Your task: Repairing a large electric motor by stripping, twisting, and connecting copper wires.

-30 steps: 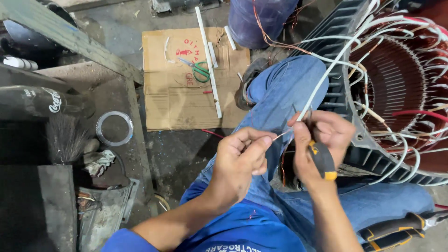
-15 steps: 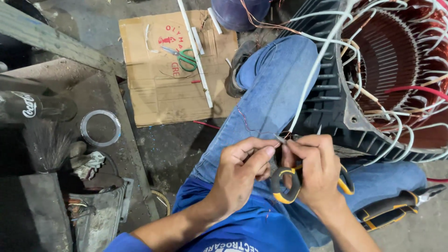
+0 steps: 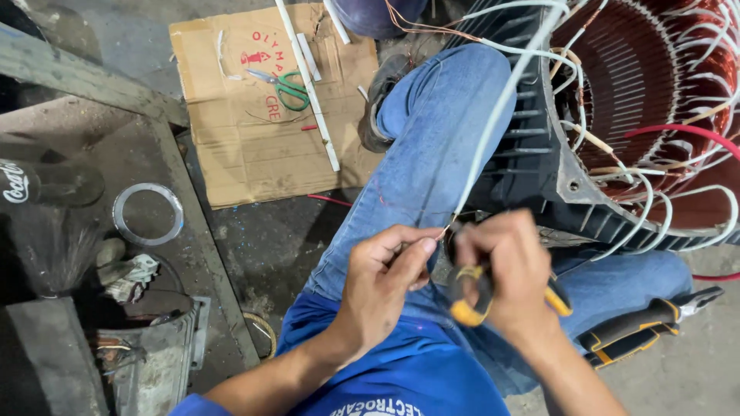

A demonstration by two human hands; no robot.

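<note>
My left hand (image 3: 383,283) pinches the end of a white sleeved wire (image 3: 493,115) that runs up to a large motor stator (image 3: 640,131) with copper windings and white leads. My right hand (image 3: 505,270) grips a pair of pliers with yellow-and-black handles (image 3: 472,302), its jaws close to the wire end between my two hands. Both hands work over my lap, above my blue jeans (image 3: 432,154).
A cardboard sheet (image 3: 239,146) on the floor carries green-handled scissors (image 3: 284,86) and white sleeving tubes (image 3: 308,85). A second pair of pliers (image 3: 655,323) lies by my right thigh. A metal ring (image 3: 148,214), a dark bottle (image 3: 46,185) and rags sit at the left.
The view has shifted and my hands have dropped lower toward my lap. The right hand turned the pliers while the left kept its pinch on the wire end.
</note>
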